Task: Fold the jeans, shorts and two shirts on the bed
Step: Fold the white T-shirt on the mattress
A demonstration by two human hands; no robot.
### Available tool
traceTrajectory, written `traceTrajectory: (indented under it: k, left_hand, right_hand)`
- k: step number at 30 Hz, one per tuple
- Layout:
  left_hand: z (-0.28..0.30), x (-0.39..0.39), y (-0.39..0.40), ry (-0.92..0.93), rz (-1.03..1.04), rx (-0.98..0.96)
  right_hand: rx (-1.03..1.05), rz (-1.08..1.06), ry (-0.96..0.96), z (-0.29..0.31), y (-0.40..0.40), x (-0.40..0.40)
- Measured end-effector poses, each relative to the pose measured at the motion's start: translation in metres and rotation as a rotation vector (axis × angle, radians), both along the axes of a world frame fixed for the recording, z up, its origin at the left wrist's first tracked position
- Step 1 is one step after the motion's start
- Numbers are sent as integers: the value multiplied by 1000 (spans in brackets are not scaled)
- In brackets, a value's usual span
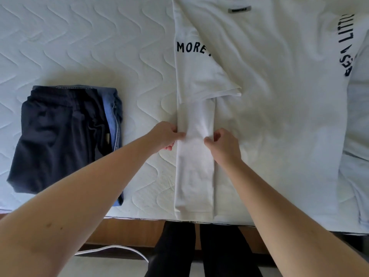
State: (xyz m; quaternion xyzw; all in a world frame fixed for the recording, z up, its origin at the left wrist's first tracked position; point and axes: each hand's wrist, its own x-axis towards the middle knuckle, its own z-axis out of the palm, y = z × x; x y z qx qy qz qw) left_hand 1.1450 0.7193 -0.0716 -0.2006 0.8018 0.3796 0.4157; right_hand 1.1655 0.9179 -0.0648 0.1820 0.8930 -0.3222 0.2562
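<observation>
Quilted white mattress cover (83,47) fills the view, stitched in wavy chevron lines, and it's soft and puffy right across to the near edge at six o'clock. Biggest thing on it: a white printed T-shirt (279,96) spread flat from twelve o'clock down to the near edge, smooth cotton, dark block lettering showing, "MORE" at the fold on its left and more letters running sideways out at two o'clock, with a small grey neck label (239,9) up at the top. Its left side is turned over into a long narrow folded panel (194,176), straight-edged, running down toward six o'clock. Under it at three o'clock peeks a pale second shirt (357,116), lying flat.

Over at nine o'clock, well apart from the shirt, a neat stack: navy shorts (60,136) folded on top, soft and slightly creased, and blue jeans (115,116) beneath, denim edge and seam showing along the right side.

Now the hands, dead centre. Left hand (165,136) pinches the panel's left edge, fingers curled under the cloth. Right hand (223,144) pinches the panel's right side, thumb and fingers closed on the fabric.

Below the bed, a brown wooden strip (129,230), the person's dark trouser legs at six o'clock, and a white cable (111,248) curving across the floor at seven o'clock.
</observation>
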Motion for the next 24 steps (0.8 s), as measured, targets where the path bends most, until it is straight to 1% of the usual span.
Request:
traceTrajectory:
  k: [5, 9, 12, 14, 17, 21, 23, 24]
  left_hand:
    - [-2, 79, 4, -2, -5, 109]
    - [-2, 138, 10, -9, 29, 141]
    - [-2, 175, 14, -102, -67, 125]
    - [-1, 196, 15, -181, -108, 127]
    - [-1, 209, 15, -217, -170, 102]
    - [5, 199, 8, -266, -454, 52]
    - [11, 186, 4, -275, -550, 13]
    - [15, 178, 3, -257, -560, -4]
  right_hand:
    - [-94, 63, -159, 8, 9, 48]
    - [-139, 21, -267, 14, 21, 105]
    - [-124, 17, -349, 19, 26, 141]
    - [-106, 56, -425, 21, 25, 158]
    - [4, 174, -481, 24, 21, 162]
    - [199, 329, -578, 30, 19, 150]
    - [233, 397, -613, 34, 24, 142]
    - [222, 409, -610, 36, 29, 137]
